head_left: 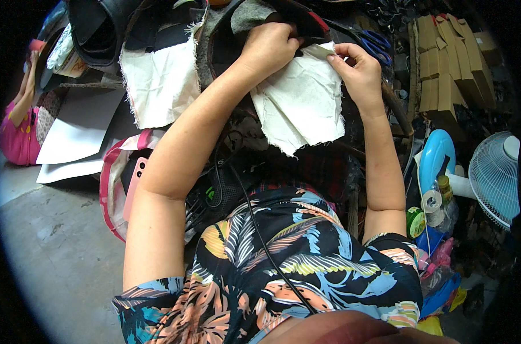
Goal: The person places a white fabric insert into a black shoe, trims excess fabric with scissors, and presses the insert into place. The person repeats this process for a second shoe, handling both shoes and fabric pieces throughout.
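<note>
A frayed piece of white cloth (300, 106) hangs down in front of me. My right hand (359, 71) pinches its upper right corner between thumb and fingers. Just left of that corner, my left hand (270, 49) is closed, its fingertips curled into a dark fabric piece (223, 49) with grey lining and a red edge. What those fingers hold is hidden. Another white frayed cloth (160, 83) lies to the left of my left forearm, below dark material.
Blue-handled scissors (376, 45) lie beyond my right hand. Stacked cardboard boxes (444, 66) stand at the far right, above a fan (496, 178). White sheets (80, 126) and a pink-rimmed bag with a pink phone (135, 186) are at left. A person (22, 129) in pink is beyond.
</note>
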`<state>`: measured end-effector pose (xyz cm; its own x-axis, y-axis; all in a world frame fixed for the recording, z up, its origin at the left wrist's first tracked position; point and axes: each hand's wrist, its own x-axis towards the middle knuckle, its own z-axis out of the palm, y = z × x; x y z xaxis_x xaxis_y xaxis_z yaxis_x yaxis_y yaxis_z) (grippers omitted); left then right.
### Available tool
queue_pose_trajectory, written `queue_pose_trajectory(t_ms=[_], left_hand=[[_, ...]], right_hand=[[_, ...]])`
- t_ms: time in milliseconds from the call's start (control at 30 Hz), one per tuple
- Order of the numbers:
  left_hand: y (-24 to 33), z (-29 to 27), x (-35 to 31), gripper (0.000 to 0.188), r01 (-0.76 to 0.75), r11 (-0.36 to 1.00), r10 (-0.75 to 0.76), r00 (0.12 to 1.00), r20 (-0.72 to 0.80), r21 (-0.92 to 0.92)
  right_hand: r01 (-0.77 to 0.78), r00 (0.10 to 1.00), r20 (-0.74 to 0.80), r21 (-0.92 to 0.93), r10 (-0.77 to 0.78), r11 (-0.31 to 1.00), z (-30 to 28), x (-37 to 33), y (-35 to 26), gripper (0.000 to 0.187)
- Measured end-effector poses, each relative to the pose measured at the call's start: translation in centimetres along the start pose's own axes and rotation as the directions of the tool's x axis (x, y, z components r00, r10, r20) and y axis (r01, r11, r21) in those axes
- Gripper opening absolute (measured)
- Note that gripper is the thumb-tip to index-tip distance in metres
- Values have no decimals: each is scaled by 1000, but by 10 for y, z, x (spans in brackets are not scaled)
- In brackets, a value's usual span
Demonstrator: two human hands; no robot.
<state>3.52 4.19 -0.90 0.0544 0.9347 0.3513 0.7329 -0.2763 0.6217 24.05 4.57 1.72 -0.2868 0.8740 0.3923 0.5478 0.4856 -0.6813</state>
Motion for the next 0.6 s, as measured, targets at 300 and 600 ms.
queue_pose_trajectory(t_ms=[300, 600], left_hand=[[3, 0, -1, 26, -10, 996, 10, 1000, 2, 83], [9, 0, -7, 30, 7, 1000, -8, 1000, 26, 26]], right_hand=[[-8, 999, -48, 6, 9, 1000, 12, 9, -15, 30], [-68, 991, -133, -256, 34, 964, 20, 11, 13, 16]])
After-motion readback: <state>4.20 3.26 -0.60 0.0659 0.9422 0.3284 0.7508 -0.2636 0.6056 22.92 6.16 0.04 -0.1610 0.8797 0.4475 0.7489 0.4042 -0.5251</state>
